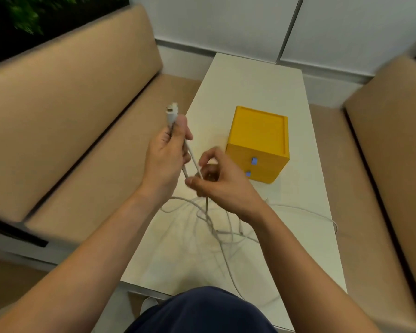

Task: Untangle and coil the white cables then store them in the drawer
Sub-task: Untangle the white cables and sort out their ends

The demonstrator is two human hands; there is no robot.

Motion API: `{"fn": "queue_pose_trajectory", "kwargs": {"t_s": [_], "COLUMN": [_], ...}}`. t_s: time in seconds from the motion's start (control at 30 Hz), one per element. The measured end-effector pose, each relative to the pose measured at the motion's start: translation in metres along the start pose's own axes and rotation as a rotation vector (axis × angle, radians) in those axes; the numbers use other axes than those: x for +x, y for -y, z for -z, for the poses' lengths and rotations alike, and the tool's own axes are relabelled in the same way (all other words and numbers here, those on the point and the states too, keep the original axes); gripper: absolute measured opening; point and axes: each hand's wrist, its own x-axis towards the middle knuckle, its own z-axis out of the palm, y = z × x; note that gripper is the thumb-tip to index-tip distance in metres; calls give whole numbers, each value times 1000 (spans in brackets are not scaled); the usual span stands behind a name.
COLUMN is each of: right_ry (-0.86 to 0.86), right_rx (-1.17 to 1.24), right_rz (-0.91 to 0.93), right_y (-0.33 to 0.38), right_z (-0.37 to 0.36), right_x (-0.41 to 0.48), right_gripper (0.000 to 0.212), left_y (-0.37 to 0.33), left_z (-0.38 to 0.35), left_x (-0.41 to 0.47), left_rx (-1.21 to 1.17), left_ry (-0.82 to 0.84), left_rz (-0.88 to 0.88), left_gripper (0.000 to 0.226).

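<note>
Our left hand (168,152) grips a white cable (194,162) just below its plug (171,111). Our right hand (216,181) pinches it lower down, above the tangle (214,227) lying by the table's (250,87) near edge. Pulling hard could tighten a knot, or drag the loop at the right edge off. The drawer box (259,143) sits mid-table, its drawers closed. Blur hides how many cables there are and how they cross.

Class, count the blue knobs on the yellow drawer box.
2. The upper knob sits on the front of the yellow box, the lower knob just below it. Other sides are hidden.
</note>
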Motion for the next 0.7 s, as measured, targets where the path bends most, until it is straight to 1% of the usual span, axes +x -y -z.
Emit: {"fn": "queue_pose_trajectory", "kwargs": {"t_s": [0.03, 0.1, 0.13, 0.17, 0.27, 0.33, 0.37, 0.4, 0.47, 0.53, 0.6, 0.7], "right_ry": [101, 285, 338, 345, 226, 195, 182, 161, 116, 65, 6, -140], "right_rx": [-151, -432, -477, -466, -387, -448, -483, -466, -275, -124, -128, -252], "right_rz": [-16, -69, -102, -129, -179, -207, -210, -211, -177, -127, -87, -8], "right_y": [-10, -32, -42, -50, -64, -68, -69, -68, -61, -47, -37, -32], "right_z": [3, 7, 7, 8, 13, 17, 18, 17, 18, 21, 26, 28], "right_x": [-1, -7, -12, -17, -23, -24, -24, -26, -29, -30, -29, -24], "right_gripper": [20, 26, 27, 26, 22, 18, 19, 21, 21, 21, 22, 20], "left_y": [-5, -22, -32, -43, -64, -68, -68, -66, -59, -52, -43, -24], "left_z": [1, 9, 14, 20, 32, 32, 31, 29, 24, 18, 13, 7], "left_x": [4, 15, 20, 25, 32, 31, 31, 30, 30, 28, 23, 11], "left_rx": [-31, -95, -121, -138, -142, -143, -134, -115, -49, 85, 256, 562], "left_ry": [-43, -113, -135, -141, -127, -108, -97, -78, -24, 35, 154, 444], "left_rz": [3, -4, -20, -44, -98, -109, -112, -114, -113, -103, -103, -151], "left_gripper": [40, 42, 43, 44, 43, 44, 44, 44, 43, 42, 44, 45]}}
